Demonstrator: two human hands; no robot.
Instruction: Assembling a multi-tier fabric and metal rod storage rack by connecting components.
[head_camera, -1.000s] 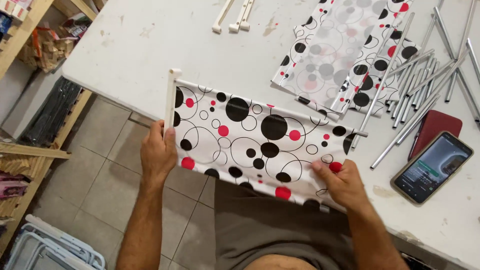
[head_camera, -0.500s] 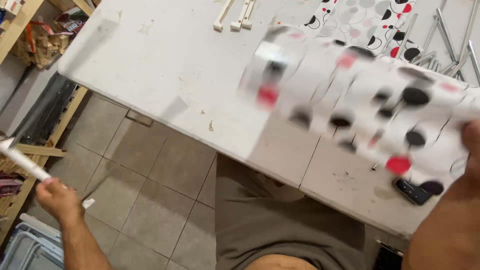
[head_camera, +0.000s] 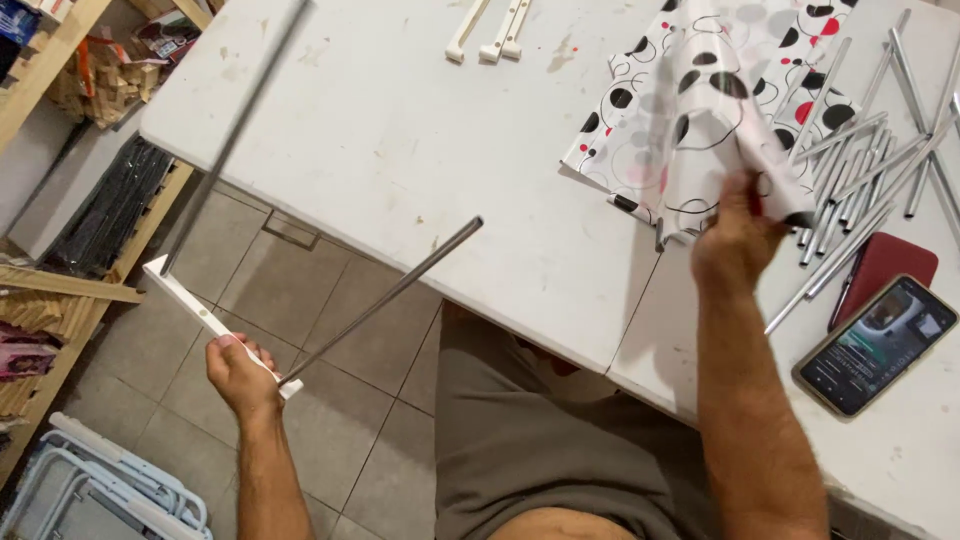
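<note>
While my left hand (head_camera: 240, 375) hangs out over the tiled floor (head_camera: 330, 400), its fingers are curled tight around a white plastic bar (head_camera: 215, 322) with 2 metal rods (head_camera: 385, 297) standing out of it. I judge the risk is here: the rods swing free, 1 blurred, and a loose socket could let a rod drop to the tiles or strike the white table (head_camera: 400, 150) edge. My right hand (head_camera: 735, 245) pinches the spotted fabric sleeve (head_camera: 715, 120) above the table, by a second spotted piece lying flat. A slack pinch could let it slide onto the loose rods (head_camera: 860, 170). The fabric is white, glossy, with black and red dots and thin circles, bunched at my grip. A phone (head_camera: 875, 345) lies on a red case (head_camera: 885, 265) nearby.
</note>
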